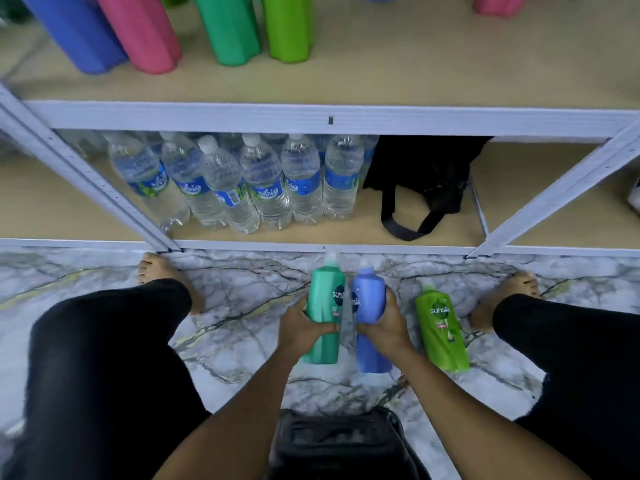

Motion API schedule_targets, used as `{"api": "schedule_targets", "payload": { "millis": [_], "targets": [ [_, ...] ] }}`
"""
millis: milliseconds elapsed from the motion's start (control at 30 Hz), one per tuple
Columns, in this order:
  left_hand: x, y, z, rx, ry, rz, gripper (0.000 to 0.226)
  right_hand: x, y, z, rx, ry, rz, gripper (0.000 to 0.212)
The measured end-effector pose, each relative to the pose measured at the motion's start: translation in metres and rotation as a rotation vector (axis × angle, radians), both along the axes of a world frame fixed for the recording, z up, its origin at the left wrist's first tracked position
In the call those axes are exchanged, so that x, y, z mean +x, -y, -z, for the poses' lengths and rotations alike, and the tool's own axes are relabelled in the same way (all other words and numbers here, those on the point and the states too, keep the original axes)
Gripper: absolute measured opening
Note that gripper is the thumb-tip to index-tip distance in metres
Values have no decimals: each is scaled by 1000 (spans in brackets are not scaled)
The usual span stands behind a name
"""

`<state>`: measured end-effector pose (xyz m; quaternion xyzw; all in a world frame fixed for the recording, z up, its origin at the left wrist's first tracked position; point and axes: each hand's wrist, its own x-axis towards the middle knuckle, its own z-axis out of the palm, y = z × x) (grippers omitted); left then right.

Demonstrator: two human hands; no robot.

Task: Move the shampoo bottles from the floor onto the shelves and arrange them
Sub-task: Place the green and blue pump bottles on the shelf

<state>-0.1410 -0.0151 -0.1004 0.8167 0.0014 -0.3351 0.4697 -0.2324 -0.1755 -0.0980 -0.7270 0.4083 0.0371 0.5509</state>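
My left hand [304,322] grips a teal-green shampoo bottle [325,299] around its middle. My right hand [384,320] grips a blue shampoo bottle [369,292] beside it. Both bottles are over the marble floor, caps pointing toward the shelf. A light green shampoo bottle [441,327] stands on the floor to the right of my right hand, untouched. On the upper shelf board [415,74] stand a blue bottle [76,32], a pink bottle [142,32], a teal bottle [228,29] and a light green bottle [287,27].
The bottom shelf holds several water bottles [263,181] and a black bag [422,178]. White metal shelf rails [242,116] cross the view. My knees in black trousers flank the floor space, and a black object [339,445] sits between them near me.
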Motion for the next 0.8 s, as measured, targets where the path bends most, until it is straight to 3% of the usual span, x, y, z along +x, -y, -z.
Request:
{"api": "schedule_targets", "payload": {
  "millis": [167,367,567,800],
  "targets": [
    [12,14,-50,-152,158,-6,72,13,8,-51,-107,170,31,94],
    [30,36,-127,-317,331,-1,60,34,23,-126,-207,453,77,95],
    [50,62,-201,-482,542,-28,63,57,41,-206,-299,640,136,103],
    [84,98,-279,-611,758,-42,65,83,67,-295,-364,903,125,95]
  ]
}}
